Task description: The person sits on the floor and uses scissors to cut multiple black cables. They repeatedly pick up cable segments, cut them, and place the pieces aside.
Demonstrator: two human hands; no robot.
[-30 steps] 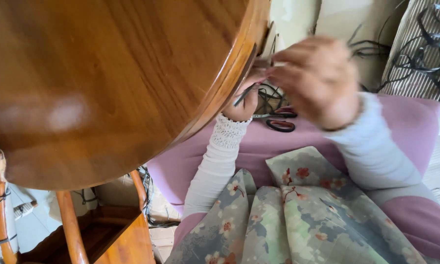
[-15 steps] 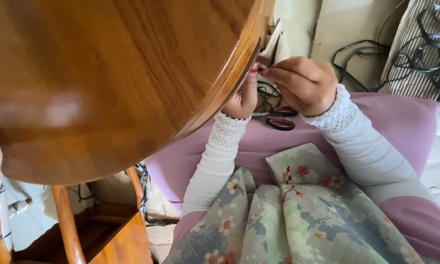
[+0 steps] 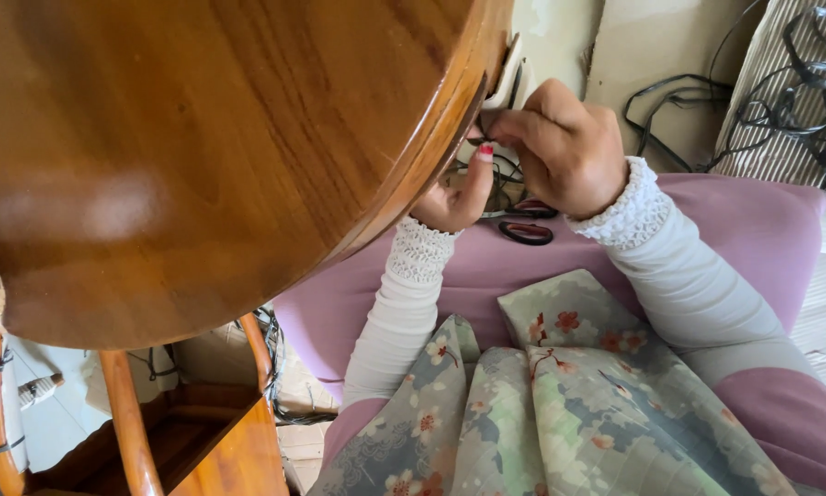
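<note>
My right hand (image 3: pixel 569 152) is closed in a pinch by the rim of the round wooden table (image 3: pixel 202 156), its fingertips on a thin dark strand (image 3: pixel 486 129). My left hand (image 3: pixel 450 197) is just below it, thumb up with a red nail, touching the same spot. The table rim hides the left hand's fingers. A white flat object (image 3: pixel 507 84) sticks out at the table's edge, right above both hands. Black-handled scissors (image 3: pixel 523 225) lie on the purple cushion (image 3: pixel 753 230) under my hands.
Floral grey-green fabric (image 3: pixel 560 404) covers my lap. Black cables (image 3: pixel 780 92) lie tangled on the floor at the upper right. A wooden chair frame (image 3: pixel 128 432) stands under the table at the lower left.
My right hand has come down and left from a blurred, raised position to meet my left hand at the table rim. The left hand has stayed in place.
</note>
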